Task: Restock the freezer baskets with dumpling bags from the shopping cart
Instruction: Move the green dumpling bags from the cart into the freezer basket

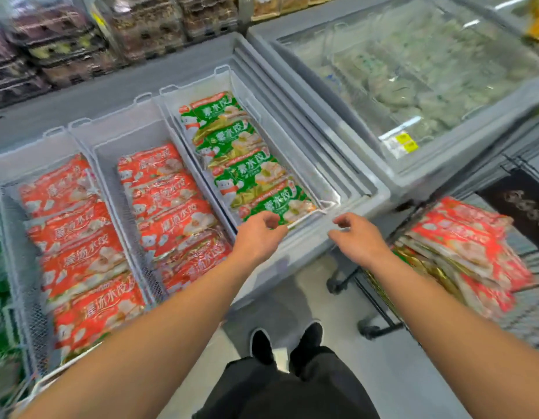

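Grey shop floor surrounds the open freezer (365, 192). Beside it, the cart (413, 219) is cut off by the frame edge and motion-blurred; its red bags (461, 246) are hard to read. Left hand (259, 234), fingers curled, touches the nearest green bag (280, 204) at the freezer's right basket (316, 173) rim; whether it grips is unclear. Right hand (357, 235) hovers half-curled, empty, over the freezer edge. Green bags lie in a row running away from the person.

The cart (413, 219) is cut off by the right edge, its red bags (464, 246) motion-blurred; the left basket (11, 237) runs off the left edge; the left hand (259, 234) covers the nearest green bag's (277, 207) lower edge; goods under the frosted lid (413, 71) are too hazy to identify; the far shelves (81, 40) are blurred
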